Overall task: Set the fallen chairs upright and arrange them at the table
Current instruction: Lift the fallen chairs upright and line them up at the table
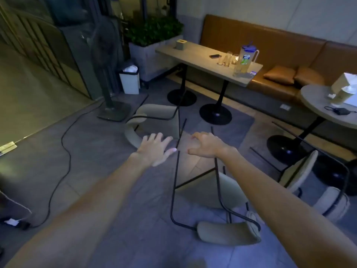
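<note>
Three beige chairs with thin black metal legs lie tipped over on the grey floor. The nearest chair (222, 192) lies on its back below my hands, legs pointing up and away. A second chair (154, 120) lies on its side farther off, near the rectangular table (195, 55). A third chair (301, 175) lies at the right by the round table (316, 101). My left hand (154, 147) hovers open, fingers spread, just left of the nearest chair's leg tips. My right hand (206, 145) hovers with curled fingers over a leg tip, holding nothing that I can see.
The rectangular table carries a pitcher (246, 57), glasses, a phone and a tissue box. A brown bench (270, 43) runs behind both tables. A standing fan (108, 78), a white bin (129, 79) and a black cable (63, 151) occupy the left floor.
</note>
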Demonstrator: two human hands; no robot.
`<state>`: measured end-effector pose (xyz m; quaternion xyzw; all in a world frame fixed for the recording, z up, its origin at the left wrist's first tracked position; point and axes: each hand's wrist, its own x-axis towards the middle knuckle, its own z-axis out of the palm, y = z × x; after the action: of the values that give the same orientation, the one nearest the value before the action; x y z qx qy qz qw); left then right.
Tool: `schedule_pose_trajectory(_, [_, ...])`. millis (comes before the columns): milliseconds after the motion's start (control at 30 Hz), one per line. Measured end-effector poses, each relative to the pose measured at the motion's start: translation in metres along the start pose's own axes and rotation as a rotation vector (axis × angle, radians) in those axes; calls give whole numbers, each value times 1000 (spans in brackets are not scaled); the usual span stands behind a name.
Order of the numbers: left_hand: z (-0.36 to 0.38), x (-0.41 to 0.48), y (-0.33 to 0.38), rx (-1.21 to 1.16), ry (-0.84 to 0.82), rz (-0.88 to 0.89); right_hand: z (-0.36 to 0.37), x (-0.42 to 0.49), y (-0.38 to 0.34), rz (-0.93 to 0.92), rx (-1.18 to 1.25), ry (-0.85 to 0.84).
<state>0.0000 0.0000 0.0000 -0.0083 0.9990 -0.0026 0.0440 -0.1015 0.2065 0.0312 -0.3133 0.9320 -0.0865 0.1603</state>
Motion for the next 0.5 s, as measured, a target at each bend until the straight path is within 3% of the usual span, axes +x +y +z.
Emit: schedule_pose_trajectory(500, [39,155,-284,-38,-100,-134,10,330,-129,-81,22,-138])
